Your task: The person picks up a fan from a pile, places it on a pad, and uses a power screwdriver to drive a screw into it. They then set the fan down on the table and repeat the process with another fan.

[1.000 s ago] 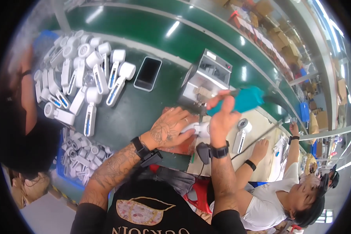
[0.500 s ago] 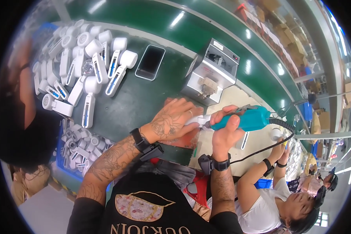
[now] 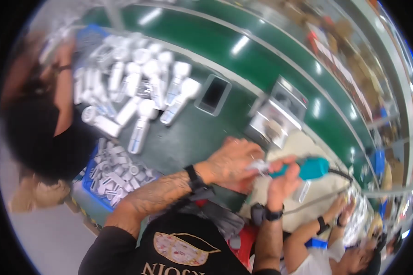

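My left hand (image 3: 234, 160) is closed around a small white piece (image 3: 260, 166), mostly hidden by the fingers and smeared by motion. In my right hand (image 3: 283, 182) lies a teal electric screwdriver (image 3: 314, 168), its body held between fingers and thumb. The front end of the screwdriver points left and meets the white piece; whether its tip touches a screw, I cannot tell. Under my left hand shows part of a reddish mat (image 3: 238, 187). Just beyond my hands stands a silver box-shaped machine (image 3: 277, 120). A white handle-like piece (image 3: 304, 191) lies to the right.
White round-headed pieces with long handles (image 3: 142, 130) are heaped at the left, near a phone (image 3: 214, 95). Below them, a blue bin (image 3: 94, 189) holds more white parts. One co-worker's arm (image 3: 64, 96) is at far left; another co-worker's forearm (image 3: 307, 228) is at lower right.
The whole view has shifted, so the table and my hands appear farther right and lower, and blurred. My hands keep the same hold. The left co-worker's hand now shows, raised with a white piece.
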Motion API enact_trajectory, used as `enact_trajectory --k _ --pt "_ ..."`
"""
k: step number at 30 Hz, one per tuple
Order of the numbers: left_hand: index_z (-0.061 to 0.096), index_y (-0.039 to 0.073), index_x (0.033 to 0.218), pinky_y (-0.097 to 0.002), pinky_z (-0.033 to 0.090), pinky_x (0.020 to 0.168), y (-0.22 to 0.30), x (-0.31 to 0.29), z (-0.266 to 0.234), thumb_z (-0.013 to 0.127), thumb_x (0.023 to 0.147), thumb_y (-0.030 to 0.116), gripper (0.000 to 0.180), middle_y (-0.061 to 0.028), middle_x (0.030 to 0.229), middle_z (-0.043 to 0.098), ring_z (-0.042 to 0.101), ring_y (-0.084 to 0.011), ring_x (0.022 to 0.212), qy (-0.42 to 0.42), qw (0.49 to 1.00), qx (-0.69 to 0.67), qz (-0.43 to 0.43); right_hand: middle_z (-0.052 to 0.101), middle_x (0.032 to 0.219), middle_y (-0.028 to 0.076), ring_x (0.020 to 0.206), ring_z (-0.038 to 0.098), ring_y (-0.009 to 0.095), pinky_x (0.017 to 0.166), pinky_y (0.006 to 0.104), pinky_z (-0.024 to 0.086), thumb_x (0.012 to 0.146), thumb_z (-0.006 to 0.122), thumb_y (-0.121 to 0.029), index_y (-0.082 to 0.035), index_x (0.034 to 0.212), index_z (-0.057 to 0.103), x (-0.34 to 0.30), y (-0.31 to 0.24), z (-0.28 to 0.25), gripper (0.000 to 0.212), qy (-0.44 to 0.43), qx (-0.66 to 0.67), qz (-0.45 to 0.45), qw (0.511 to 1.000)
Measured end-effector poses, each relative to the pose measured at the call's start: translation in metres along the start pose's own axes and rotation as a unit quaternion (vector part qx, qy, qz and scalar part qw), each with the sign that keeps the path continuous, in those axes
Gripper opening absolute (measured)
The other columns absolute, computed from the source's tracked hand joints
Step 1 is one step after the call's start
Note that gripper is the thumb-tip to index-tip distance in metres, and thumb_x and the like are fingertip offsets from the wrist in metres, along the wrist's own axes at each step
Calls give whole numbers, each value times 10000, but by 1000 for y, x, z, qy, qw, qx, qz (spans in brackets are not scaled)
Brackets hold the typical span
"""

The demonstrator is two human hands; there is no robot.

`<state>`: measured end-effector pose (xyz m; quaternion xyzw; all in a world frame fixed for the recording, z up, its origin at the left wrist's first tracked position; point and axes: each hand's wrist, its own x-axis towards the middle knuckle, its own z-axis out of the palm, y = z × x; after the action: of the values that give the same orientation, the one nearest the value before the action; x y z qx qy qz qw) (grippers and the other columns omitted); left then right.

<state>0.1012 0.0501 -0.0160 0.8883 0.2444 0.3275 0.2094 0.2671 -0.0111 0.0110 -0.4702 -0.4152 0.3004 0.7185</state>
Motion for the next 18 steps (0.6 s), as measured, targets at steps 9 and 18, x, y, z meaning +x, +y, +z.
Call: enact_trajectory --k 9,18 --pt "633 66 1181 -429 496 922 28 -30 -60 668 871 292 386 -149 1166 646 622 -309 1083 2 992 -56 -111 472 679 27 600 450 126 577 256 374 1002 471 -531 -46 1033 550 -34 -90 4 492 39 160 -151 975" --pt "468 20 1382 -259 486 847 -88 -162 -213 597 985 190 451 -101 1246 580 597 -129 983 488 783 -118 -367 470 695 92 612 461 223 596 335 403 935 474 -669 -46 1129 510 -80 -61 -16 653 55 -2 -15 998"
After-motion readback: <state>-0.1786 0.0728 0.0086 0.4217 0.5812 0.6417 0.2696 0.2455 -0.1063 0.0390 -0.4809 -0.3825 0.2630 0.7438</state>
